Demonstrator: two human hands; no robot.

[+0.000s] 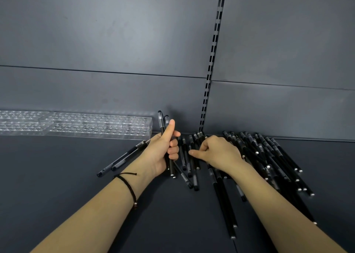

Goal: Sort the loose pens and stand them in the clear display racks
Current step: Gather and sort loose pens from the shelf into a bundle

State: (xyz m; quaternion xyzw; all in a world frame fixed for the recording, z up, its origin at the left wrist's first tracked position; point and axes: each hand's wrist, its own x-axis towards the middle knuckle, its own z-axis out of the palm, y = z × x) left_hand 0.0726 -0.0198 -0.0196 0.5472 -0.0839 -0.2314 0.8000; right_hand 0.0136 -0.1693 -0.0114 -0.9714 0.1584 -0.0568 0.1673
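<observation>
A heap of loose black pens [269, 156] lies on the dark shelf at the right, against the back wall. My left hand [165, 149] grips two upright pens [162, 122], thumb raised along them. My right hand [217, 153] rests on the pile's left part, fingers curled over several pens [189, 156]; whether it grips one I cannot tell. Two more pens [123, 157] lie slanted left of my left hand. The clear display racks [76, 125] with rows of holes stand along the back wall at the left, with no pens in them.
The dark shelf surface [57, 176] stretches left and toward me. A slotted upright rail [211, 60] runs up the grey back wall behind the pile. A black cord bracelet [128, 187] is on my left wrist.
</observation>
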